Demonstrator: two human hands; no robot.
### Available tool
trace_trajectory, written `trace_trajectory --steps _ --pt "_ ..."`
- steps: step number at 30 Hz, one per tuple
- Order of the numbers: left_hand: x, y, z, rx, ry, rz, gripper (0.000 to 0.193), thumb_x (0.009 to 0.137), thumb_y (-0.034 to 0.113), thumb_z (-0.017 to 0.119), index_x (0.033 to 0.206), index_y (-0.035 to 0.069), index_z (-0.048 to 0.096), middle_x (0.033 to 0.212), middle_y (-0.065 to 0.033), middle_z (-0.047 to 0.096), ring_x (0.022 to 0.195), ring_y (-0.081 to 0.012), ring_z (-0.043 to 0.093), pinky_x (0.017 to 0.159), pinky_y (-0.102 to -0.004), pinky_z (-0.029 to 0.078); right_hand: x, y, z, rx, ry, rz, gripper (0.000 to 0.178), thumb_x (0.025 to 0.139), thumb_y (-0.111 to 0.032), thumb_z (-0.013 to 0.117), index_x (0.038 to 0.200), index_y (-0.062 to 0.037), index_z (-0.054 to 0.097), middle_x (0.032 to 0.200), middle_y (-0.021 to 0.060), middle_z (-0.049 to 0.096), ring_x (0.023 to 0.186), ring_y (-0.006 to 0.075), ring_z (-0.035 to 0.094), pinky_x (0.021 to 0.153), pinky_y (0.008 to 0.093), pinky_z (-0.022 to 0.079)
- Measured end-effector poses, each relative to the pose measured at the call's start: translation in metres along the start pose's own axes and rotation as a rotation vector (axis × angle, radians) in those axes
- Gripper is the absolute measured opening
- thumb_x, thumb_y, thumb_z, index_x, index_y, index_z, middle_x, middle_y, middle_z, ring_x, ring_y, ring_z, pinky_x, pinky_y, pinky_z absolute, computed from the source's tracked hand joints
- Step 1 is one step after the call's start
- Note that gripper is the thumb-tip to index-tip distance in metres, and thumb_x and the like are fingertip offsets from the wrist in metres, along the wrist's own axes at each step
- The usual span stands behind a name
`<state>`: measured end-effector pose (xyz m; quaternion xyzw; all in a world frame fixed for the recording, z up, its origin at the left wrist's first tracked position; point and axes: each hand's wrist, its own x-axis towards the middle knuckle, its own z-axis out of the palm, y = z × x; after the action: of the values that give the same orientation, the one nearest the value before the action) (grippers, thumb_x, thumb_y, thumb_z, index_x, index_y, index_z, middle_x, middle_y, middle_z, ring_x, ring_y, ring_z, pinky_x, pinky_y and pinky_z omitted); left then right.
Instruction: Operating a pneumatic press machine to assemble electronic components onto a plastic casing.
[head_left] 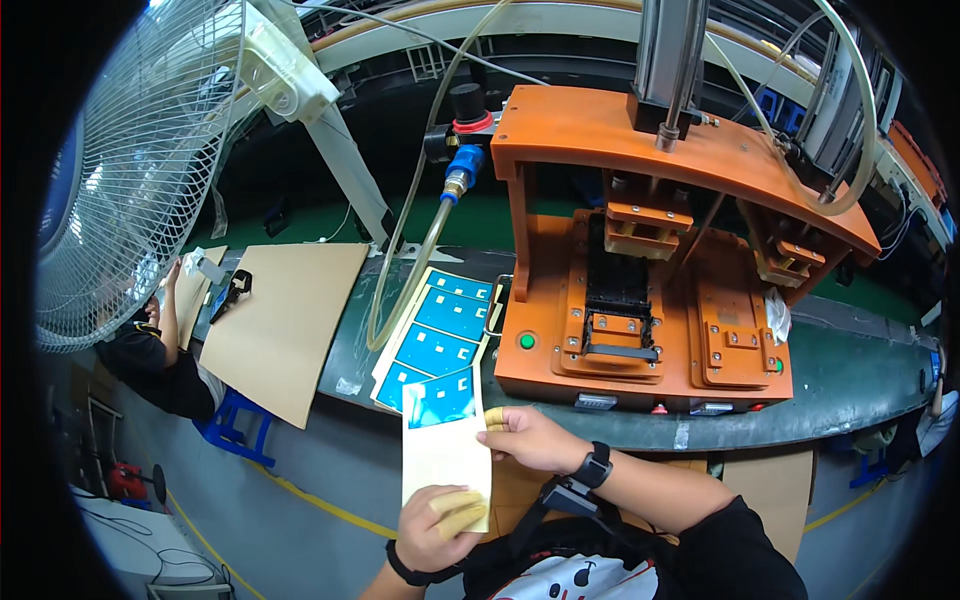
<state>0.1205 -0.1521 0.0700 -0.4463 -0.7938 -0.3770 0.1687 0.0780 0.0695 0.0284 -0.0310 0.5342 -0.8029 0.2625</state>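
Observation:
A pale cream backing sheet point(440, 462) with one blue film label point(442, 402) at its far end is held in front of me. My left hand point(438, 528), with yellow finger covers, grips its near end. The thumb and fingers of my right hand point(535, 438) close on its right edge, beside the label. Just beyond lies a stack of similar sheets with blue labels point(440, 318), each having small pale cutouts. The held sheet overlaps the near part of this stack.
An orange two-station press point(520, 310) stands right of the sheets on the green bench point(860, 385). A clear air hose point(425, 245) hangs beside the stack. Brown board point(285, 320) and a caged fan point(150, 150) are at left, near another person point(170, 365).

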Motion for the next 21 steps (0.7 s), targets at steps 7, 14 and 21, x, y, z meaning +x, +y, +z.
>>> trace_trajectory --steps 7,14,21 --pt "0.018 -0.008 0.017 -0.024 0.11 -0.223 0.044 0.068 0.022 0.084 0.103 0.003 0.067 0.122 -0.0151 0.058 0.114 -0.0371 0.057 0.094 -0.044 0.048 -0.033 -0.006 0.014 -0.126 0.159 -0.15 0.027 0.094 -0.008 0.058 0.119 0.0034 0.061 0.099 0.0044 0.069 0.09 0.0072 0.063 0.079 0.0254 0.051" --pt "0.045 0.009 0.057 -0.155 0.14 -0.149 0.03 0.066 -0.001 0.078 0.094 0.0 0.068 0.105 -0.0148 0.068 0.098 -0.0342 0.066 0.086 -0.0397 0.054 -0.105 -0.022 0.002 -0.818 0.27 -0.595 0.027 0.085 -0.009 0.062 0.112 -0.0049 0.067 0.077 0.0134 0.062 0.075 0.0331 0.06 0.068 0.0424 0.048" --pt "0.048 0.036 0.096 -0.441 -0.021 -0.055 0.022 0.079 0.003 0.072 0.099 -0.002 0.065 0.101 -0.0185 0.069 0.09 -0.0279 0.068 0.082 -0.0343 0.054 -0.175 -0.001 -0.01 -0.899 0.419 -0.67 0.028 0.083 -0.008 0.063 0.111 -0.0046 0.068 0.074 0.011 0.059 0.073 0.0317 0.059 0.072 0.0408 0.049"
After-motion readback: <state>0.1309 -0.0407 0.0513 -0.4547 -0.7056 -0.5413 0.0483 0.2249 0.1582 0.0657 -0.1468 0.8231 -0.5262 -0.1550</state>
